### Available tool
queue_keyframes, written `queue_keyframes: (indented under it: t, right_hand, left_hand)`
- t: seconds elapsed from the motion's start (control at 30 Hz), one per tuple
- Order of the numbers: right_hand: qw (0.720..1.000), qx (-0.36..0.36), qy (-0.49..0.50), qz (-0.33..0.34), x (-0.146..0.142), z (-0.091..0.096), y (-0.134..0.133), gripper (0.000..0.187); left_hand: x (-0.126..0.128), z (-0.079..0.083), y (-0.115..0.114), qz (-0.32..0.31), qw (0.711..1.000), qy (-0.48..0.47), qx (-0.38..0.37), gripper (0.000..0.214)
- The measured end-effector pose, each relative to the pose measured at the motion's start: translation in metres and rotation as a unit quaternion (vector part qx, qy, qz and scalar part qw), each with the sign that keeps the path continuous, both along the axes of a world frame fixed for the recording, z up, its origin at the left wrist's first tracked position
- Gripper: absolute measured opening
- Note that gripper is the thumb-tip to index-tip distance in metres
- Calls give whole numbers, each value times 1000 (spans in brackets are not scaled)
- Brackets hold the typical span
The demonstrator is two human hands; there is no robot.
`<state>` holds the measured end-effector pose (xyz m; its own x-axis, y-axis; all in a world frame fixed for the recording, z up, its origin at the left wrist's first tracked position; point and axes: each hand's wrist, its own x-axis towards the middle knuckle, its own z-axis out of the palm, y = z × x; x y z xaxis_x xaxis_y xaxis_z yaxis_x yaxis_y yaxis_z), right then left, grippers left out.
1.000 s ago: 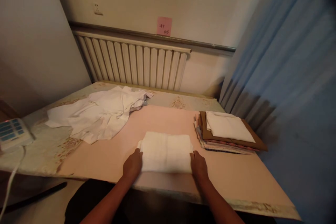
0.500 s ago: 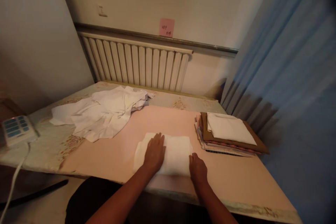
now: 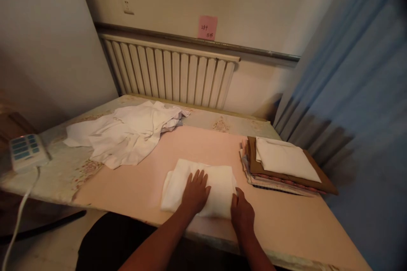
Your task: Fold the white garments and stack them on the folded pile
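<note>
A folded white cloth lies on the pink sheet near the front edge of the table. My left hand rests flat across its middle, with the fingers spread. At the cloth's right edge, my right hand has its fingers curled around the border and thumb side, gripping it. Farther right is a stack of folded fabrics, topped by brown cloth and a folded white piece. A loose, crumpled heap of white fabric lies to the left.
The pink sheet covers much of the flower-patterned table. A white power strip with a cord sits at the left edge. Behind the table is a radiator. A blue curtain hangs on the right.
My left hand has slid slightly right and toward the cloth's centre, fingers spreading more. My right hand stays at the right edge. The whole view has shifted a little.
</note>
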<state>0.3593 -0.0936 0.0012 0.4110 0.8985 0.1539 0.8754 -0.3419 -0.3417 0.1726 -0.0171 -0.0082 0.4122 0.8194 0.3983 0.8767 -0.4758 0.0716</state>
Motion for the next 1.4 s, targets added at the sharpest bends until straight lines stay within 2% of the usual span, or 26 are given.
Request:
queue_keyframes:
  t: [0.47, 0.63, 0.7, 0.83, 0.93, 1.0, 1.17, 1.4]
  right_hand:
    - [999, 33, 16, 23, 8, 1, -4, 39]
    - [990, 142, 20, -4, 6, 15, -7, 41]
    - [981, 189, 25, 26, -6, 19, -3, 42]
    - [951, 254, 12, 175, -47, 13, 17, 41]
    - [929, 255, -20, 269, -71, -1, 36, 42]
    - [924, 242, -40, 292, -77, -9, 46, 43]
    - [942, 203, -28, 267, -75, -20, 52, 43]
    - [946, 193, -62, 254, -70, -29, 52, 41]
  left_hand:
    - [-1, -2, 1, -4, 1000, -26, 10, 46]
    - [0, -1, 0, -5, 1000, -30, 2, 47]
    - [0, 0, -1, -3, 1000, -28, 0, 47]
    - [-1, 2, 0, -1, 1000, -21, -13, 47]
    - [-4, 2, 1, -22, 999, -3, -37, 46]
    - [-6, 3, 2, -32, 998, 6, -52, 46]
    - [-6, 6, 2, -27, 998, 2, -54, 46]
    - [-5, 6, 0, -20, 999, -5, -34, 46]
